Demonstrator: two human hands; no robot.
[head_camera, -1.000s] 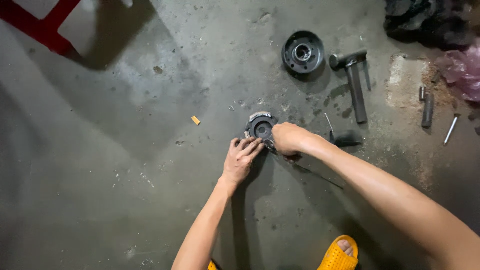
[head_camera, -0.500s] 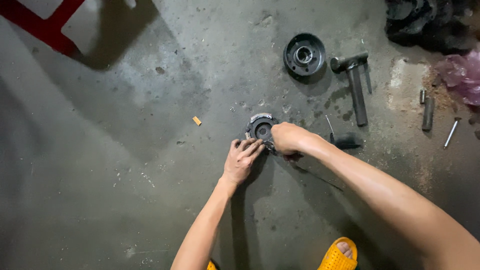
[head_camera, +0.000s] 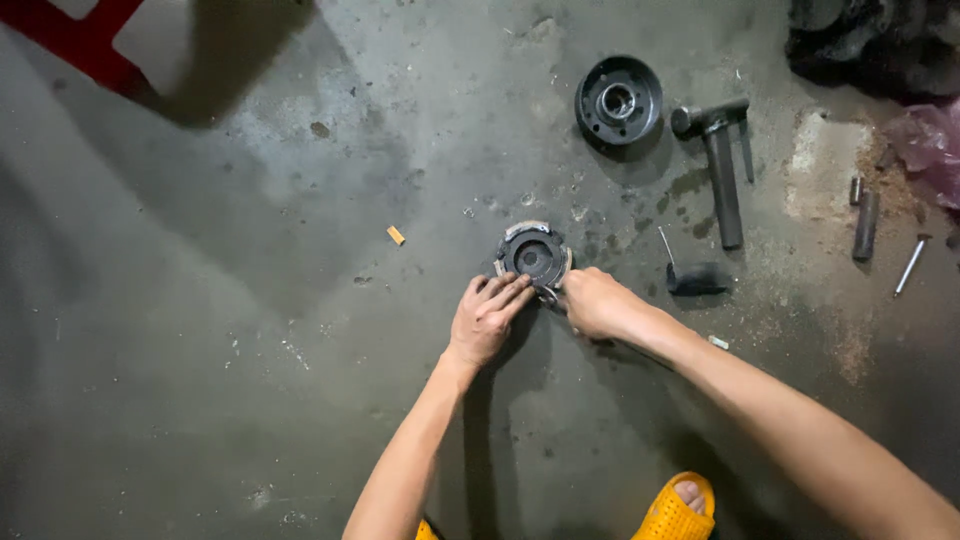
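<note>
Both hands, left hand (head_camera: 487, 318) and right hand (head_camera: 592, 303), pinch a round metal part (head_camera: 534, 256) mid-floor (head_camera: 250, 380); greasy fingertips could slip off its rim.

round part (head_camera: 534, 256) on floor (head_camera: 250, 350) | hands (head_camera: 487, 318) touching it | hammer (head_camera: 722, 170) right

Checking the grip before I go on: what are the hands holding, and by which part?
Both hands, left hand and right hand, grip the round metal clutch-like part on the concrete floor by its near rim.
</note>
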